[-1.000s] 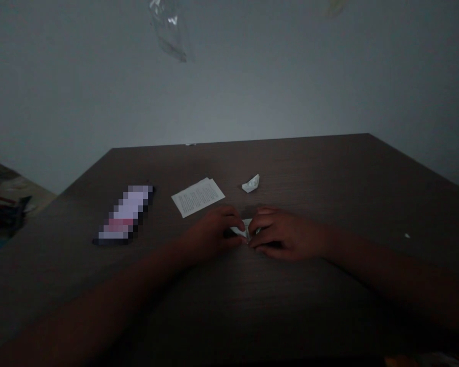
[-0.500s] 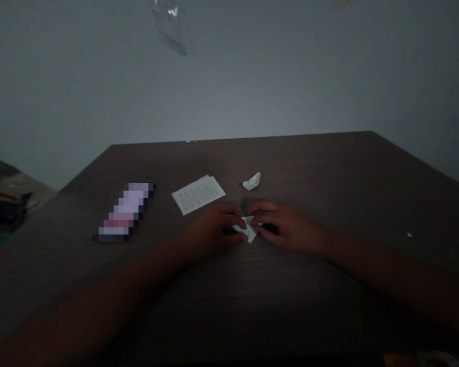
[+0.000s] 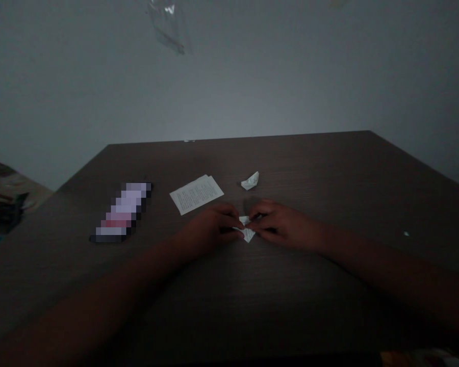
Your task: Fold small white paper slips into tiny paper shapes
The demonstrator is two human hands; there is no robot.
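Note:
A small folded piece of printed paper (image 3: 248, 235) lies on the dark table between my hands, one corner pointing toward me. My left hand (image 3: 208, 227) grips its left side, fingers bent over it. From the right, my right hand (image 3: 285, 224) pinches the paper, its fingertips meeting those of the left near the middle. Fingers hide both sides of the piece. Just beyond the hands sits a small folded paper boat shape (image 3: 250, 181). Flat printed sheets (image 3: 197, 194) lie beyond my left hand, slightly fanned.
A phone (image 3: 124, 211) with a blurred screen lies on the left of the brown table (image 3: 306, 158). A tiny white scrap (image 3: 406, 233) is at the right. Behind the table stands a pale wall with a clear plastic bag (image 3: 167, 25) hanging on it.
The fingertips of both hands have come closer together over the folded paper's middle. The whole view has shifted slightly; the sheets, boat shape and phone rest as before.

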